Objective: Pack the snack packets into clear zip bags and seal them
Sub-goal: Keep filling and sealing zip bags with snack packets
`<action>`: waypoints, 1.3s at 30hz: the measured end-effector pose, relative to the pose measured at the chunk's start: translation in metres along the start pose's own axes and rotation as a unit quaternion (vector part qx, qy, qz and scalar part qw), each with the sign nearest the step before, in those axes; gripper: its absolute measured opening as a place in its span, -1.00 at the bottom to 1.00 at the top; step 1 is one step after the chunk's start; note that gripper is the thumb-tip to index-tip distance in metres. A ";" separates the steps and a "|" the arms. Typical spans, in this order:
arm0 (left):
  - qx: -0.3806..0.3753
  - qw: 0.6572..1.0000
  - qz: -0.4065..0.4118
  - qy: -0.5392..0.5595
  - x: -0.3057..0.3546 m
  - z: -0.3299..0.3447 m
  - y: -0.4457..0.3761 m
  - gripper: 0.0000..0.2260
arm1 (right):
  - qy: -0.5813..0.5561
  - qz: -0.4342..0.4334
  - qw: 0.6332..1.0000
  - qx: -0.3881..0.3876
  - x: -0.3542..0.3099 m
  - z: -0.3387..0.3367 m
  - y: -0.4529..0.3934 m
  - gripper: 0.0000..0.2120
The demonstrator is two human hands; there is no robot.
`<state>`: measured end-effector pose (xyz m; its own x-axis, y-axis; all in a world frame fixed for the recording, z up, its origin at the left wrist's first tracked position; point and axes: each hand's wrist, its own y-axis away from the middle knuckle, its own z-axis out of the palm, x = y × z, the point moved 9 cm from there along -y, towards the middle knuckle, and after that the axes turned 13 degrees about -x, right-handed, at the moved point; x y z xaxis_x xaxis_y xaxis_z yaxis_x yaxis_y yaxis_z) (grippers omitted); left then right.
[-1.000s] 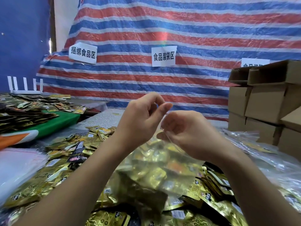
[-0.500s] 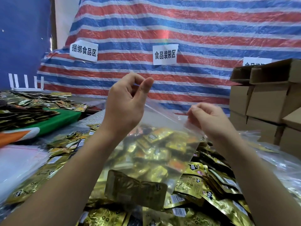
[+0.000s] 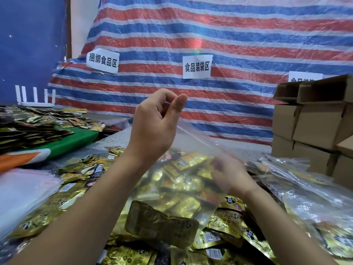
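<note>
Zip bag (image 3: 191, 142) pinched by left hand (image 3: 154, 127), right hand (image 3: 229, 175) blurred

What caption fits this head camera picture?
Left hand pinches the clear zip bag of gold snack packets by its top.

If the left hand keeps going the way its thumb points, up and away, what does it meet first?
Probably nothing close. The left hand pinches the zip bag's top corner; beyond its thumb shows only the striped tarp with a paper sign, seemingly well behind, though depth is unclear.
</note>
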<state>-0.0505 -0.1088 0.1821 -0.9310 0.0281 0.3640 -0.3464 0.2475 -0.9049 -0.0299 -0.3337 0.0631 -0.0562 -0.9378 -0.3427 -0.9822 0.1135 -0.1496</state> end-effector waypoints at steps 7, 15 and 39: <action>-0.003 1.000 -0.001 0.000 0.000 0.002 0.000 -0.78 | 0.127 -0.084 0.987 -0.053 -0.027 0.025 -0.040 -0.35; -0.008 1.000 -0.006 0.008 0.000 0.005 0.000 -0.79 | 0.273 -0.066 0.955 -0.096 -0.020 0.052 -0.075 0.03; -0.015 1.000 -0.024 -0.006 -0.002 0.010 0.002 -0.72 | -0.403 -0.064 0.908 0.098 0.002 -0.026 -0.017 -0.83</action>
<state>-0.0504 -0.1184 0.1768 -0.9150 0.0037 0.4035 -0.3867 0.2775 -0.8795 -0.0178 -0.3458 0.0894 0.2831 -0.4112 -0.8665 -0.9161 0.1515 -0.3712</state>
